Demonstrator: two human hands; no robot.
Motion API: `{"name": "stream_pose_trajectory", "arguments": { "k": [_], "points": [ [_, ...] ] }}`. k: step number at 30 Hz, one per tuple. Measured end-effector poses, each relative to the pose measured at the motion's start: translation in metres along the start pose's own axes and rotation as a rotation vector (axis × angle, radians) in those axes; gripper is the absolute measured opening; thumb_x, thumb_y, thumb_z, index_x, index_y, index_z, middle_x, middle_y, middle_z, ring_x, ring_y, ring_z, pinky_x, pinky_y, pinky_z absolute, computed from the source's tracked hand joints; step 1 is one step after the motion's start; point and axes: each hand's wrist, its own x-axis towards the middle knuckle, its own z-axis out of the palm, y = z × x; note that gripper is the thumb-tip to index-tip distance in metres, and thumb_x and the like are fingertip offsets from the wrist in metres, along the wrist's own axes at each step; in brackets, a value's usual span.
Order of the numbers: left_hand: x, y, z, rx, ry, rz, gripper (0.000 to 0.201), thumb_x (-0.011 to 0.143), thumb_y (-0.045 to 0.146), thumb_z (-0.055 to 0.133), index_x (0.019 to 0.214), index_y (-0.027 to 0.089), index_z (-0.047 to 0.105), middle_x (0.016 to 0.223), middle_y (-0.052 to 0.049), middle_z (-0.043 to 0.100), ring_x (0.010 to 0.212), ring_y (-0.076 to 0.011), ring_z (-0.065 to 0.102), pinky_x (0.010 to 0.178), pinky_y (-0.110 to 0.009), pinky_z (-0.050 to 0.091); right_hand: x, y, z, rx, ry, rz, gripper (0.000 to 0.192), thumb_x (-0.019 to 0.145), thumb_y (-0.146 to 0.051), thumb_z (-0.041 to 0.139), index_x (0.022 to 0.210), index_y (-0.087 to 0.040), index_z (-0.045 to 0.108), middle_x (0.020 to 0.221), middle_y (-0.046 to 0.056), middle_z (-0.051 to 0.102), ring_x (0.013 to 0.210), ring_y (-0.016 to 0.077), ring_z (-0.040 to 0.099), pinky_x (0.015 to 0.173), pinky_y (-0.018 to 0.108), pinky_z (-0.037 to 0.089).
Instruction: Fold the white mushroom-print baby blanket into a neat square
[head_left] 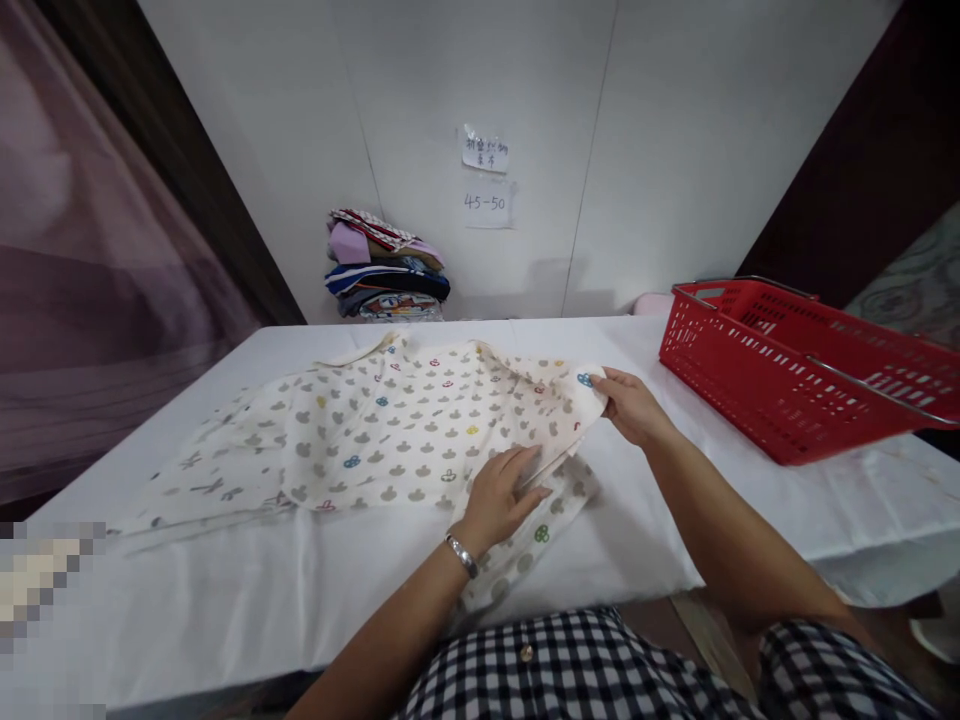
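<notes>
A thin white cloth (420,430) printed with grey and a few coloured mushroom-like shapes is spread over the white table; it looks like a garment, though its full cut does not show. Its far edge has raised, curved borders, and one part hangs toward me near the front edge. My right hand (634,405) pinches the cloth's right corner between thumb and fingers, lifting it slightly. Flat on the cloth near that end rests my left hand (502,500), fingers stretched out, with a silver bracelet on the wrist.
A red plastic basket (780,390) with metal handles stands on the table's right side. Against the back wall is a stack of folded clothes (386,265). Two paper notes (487,203) are stuck on the wall. The white tablecloth (225,610) hangs over the front edge.
</notes>
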Motion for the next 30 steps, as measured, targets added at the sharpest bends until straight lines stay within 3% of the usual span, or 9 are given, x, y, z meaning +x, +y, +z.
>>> {"name": "stream_pose_trajectory", "arguments": {
  "k": [5, 9, 12, 17, 23, 27, 30],
  "points": [
    [0.007, 0.007, 0.012, -0.109, 0.01, -0.091, 0.037, 0.083, 0.036, 0.053, 0.119, 0.025, 0.052, 0.116, -0.007, 0.056, 0.098, -0.0178, 0.056, 0.082, -0.033, 0.049, 0.003, -0.002, -0.006, -0.031, -0.001, 0.01, 0.032, 0.062, -0.039, 0.072, 0.08, -0.014, 0.063, 0.066, 0.002, 0.062, 0.057, 0.0127, 0.054, 0.054, 0.027, 0.045],
    [0.015, 0.015, 0.017, -0.055, -0.008, -0.067, 0.02, 0.086, 0.027, 0.047, 0.102, 0.022, 0.058, 0.095, -0.004, 0.061, 0.087, -0.0154, 0.056, 0.074, -0.029, 0.047, 0.004, -0.002, -0.005, -0.029, -0.015, 0.0, 0.031, 0.062, -0.039, 0.071, 0.08, -0.014, 0.063, 0.066, 0.002, 0.062, 0.056, 0.0123, 0.054, 0.054, 0.026, 0.044],
    [0.013, 0.025, 0.014, 0.037, 0.011, -0.01, 0.018, 0.088, 0.022, 0.042, 0.096, 0.02, 0.058, 0.083, -0.003, 0.06, 0.079, -0.0145, 0.055, 0.069, -0.026, 0.045, 0.008, -0.004, -0.007, -0.04, 0.019, -0.018, 0.03, 0.061, -0.038, 0.071, 0.078, -0.014, 0.063, 0.062, 0.0, 0.06, 0.055, 0.0115, 0.053, 0.052, 0.025, 0.043],
    [0.003, 0.04, 0.018, 0.148, -0.08, 0.13, 0.02, 0.09, 0.023, 0.039, 0.103, 0.021, 0.054, 0.087, -0.004, 0.06, 0.081, -0.0153, 0.056, 0.07, -0.027, 0.045, 0.013, -0.01, -0.006, -0.062, 0.065, -0.036, 0.029, 0.06, -0.037, 0.07, 0.077, -0.014, 0.063, 0.061, 0.001, 0.06, 0.056, 0.0128, 0.054, 0.052, 0.025, 0.042],
    [-0.008, 0.038, 0.039, 0.141, -0.179, 0.008, 0.037, 0.084, 0.034, 0.053, 0.118, 0.021, 0.045, 0.104, -0.006, 0.059, 0.093, -0.0203, 0.055, 0.074, -0.032, 0.047, 0.015, -0.014, -0.005, -0.108, 0.05, -0.045, 0.029, 0.062, -0.039, 0.069, 0.076, -0.015, 0.063, 0.061, 0.001, 0.061, 0.053, 0.0121, 0.054, 0.05, 0.024, 0.041],
    [-0.009, 0.037, 0.033, 0.04, -0.276, -0.023, 0.032, 0.082, 0.037, 0.055, 0.11, 0.022, 0.052, 0.094, -0.003, 0.061, 0.084, -0.0172, 0.057, 0.069, -0.028, 0.046, 0.02, -0.021, -0.019, -0.166, 0.076, -0.044, 0.031, 0.061, -0.04, 0.071, 0.077, -0.015, 0.064, 0.062, 0.001, 0.063, 0.051, 0.0122, 0.054, 0.048, 0.023, 0.04],
    [0.0, 0.027, 0.018, -0.029, -0.243, -0.062, 0.023, 0.086, 0.035, 0.05, 0.105, 0.024, 0.055, 0.09, 0.0, 0.061, 0.077, -0.0129, 0.056, 0.068, -0.025, 0.045, 0.017, -0.035, -0.031, -0.216, 0.027, -0.071, 0.034, 0.063, -0.042, 0.071, 0.083, -0.016, 0.065, 0.066, 0.002, 0.065, 0.055, 0.0129, 0.057, 0.051, 0.023, 0.043]
  ]
}}
